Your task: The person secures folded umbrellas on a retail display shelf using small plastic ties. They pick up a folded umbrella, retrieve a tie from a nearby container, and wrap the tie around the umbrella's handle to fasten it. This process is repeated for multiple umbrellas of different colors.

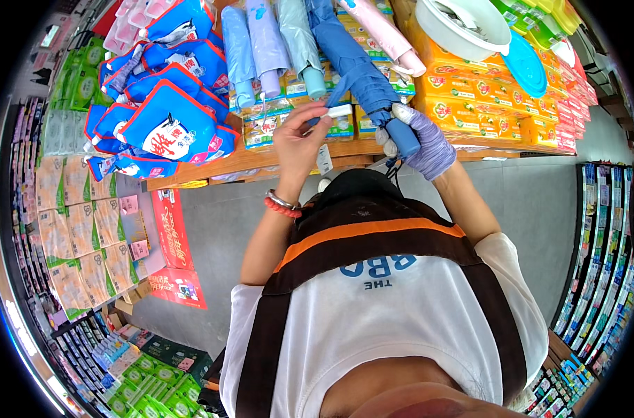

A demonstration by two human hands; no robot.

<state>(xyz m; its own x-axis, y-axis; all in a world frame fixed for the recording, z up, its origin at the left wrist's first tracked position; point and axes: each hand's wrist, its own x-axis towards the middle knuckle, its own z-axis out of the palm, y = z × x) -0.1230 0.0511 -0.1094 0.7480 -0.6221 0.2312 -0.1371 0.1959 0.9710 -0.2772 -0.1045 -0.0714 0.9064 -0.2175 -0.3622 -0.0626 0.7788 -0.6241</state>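
Note:
A folded dark-blue umbrella [348, 57] lies tilted over the display, its blue handle [402, 137] pointing towards me. My right hand [426, 138], in a purple knitted glove with pale fingertips, grips it where handle meets fabric. The bare fingers of my left hand [304, 133] pinch the umbrella's blue tie strap [340, 93]. A small white piece [340, 111] shows at those fingertips; what it is I cannot tell. Left of this umbrella lie folded umbrellas in blue [237, 52], lavender [266, 47] and grey-green [300, 44]. A pink umbrella [382, 31] lies to the right.
Blue bags with red edging [165, 128] are heaped on the left of the wooden display table [291, 165]. Orange packs [466, 112] are stacked at right, under a white plastic tub [466, 31] and blue lid [524, 64]. Stocked shelves [596, 251] stand beyond the aisle floor [528, 209].

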